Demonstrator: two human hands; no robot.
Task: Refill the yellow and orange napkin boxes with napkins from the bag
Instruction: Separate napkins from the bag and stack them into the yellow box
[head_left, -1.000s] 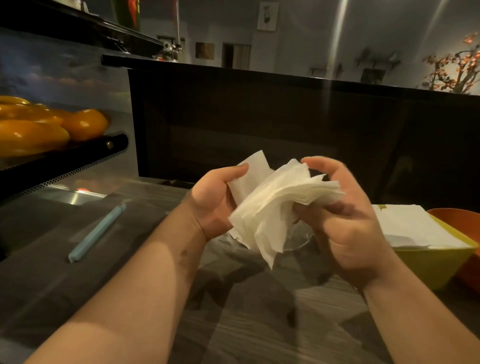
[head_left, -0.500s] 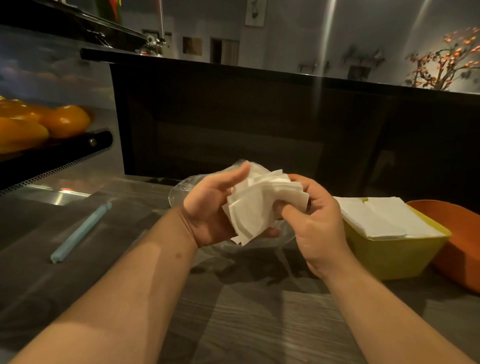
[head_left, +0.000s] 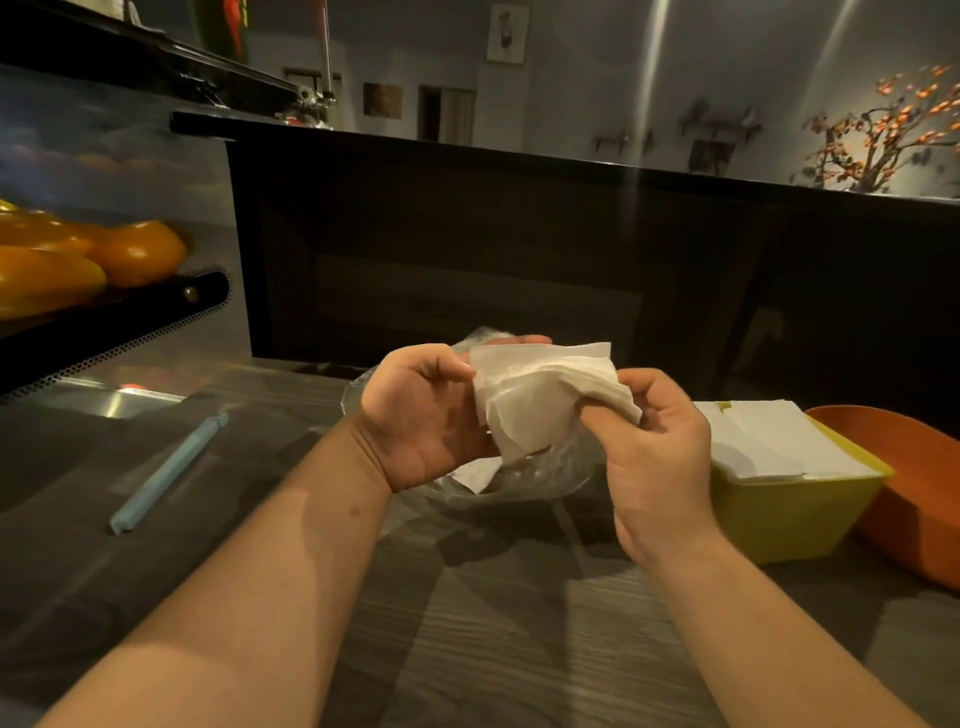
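A grey wood-grain surface (head_left: 467, 623) runs to a dark raised counter (head_left: 519, 234) on the far side, with a dim room beyond. A pale blue stick (head_left: 169, 470) lies on the left, near orange fruit (head_left: 130, 249) on a black tray. In the middle, above a clear plastic bag (head_left: 545, 473), the left hand (head_left: 421, 415) grips a wad of napkins (head_left: 535, 405) and the right hand (head_left: 654, 457) pinches its right edge. To the right, the yellow box (head_left: 795, 514) holds stacked napkins (head_left: 779, 436) up to its rim. The orange box (head_left: 914, 483) sits just beside it, its contents hidden.

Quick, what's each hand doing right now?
Left hand: holding the stack of napkins.
Right hand: pinching the same napkins.
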